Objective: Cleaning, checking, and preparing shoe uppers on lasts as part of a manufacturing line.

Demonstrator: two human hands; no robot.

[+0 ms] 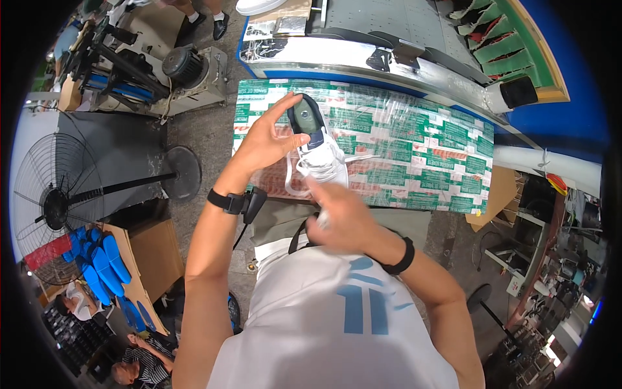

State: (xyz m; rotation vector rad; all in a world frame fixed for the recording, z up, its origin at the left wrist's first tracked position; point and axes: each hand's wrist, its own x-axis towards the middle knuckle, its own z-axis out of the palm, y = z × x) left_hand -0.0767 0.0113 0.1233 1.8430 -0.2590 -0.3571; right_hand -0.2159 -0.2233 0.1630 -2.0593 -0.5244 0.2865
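Note:
A white lace-up sneaker with a dark collar and green insole sits over the wrapped surface, its heel pointing away from me. My left hand grips it by the collar, thumb on the dark tongue and fingers at the heel. White laces cross the upper, and one loose end trails to the right. Close to the toe is my right hand, smeared by motion. Its fingers are curled around something small and white that I cannot make out.
Under the shoe lies a low surface of green-and-white printed packaging in clear film. A machine with a metal edge runs behind it. To the left stand a floor fan, a motor and blue shoe-shaped pieces. Other people are farther off.

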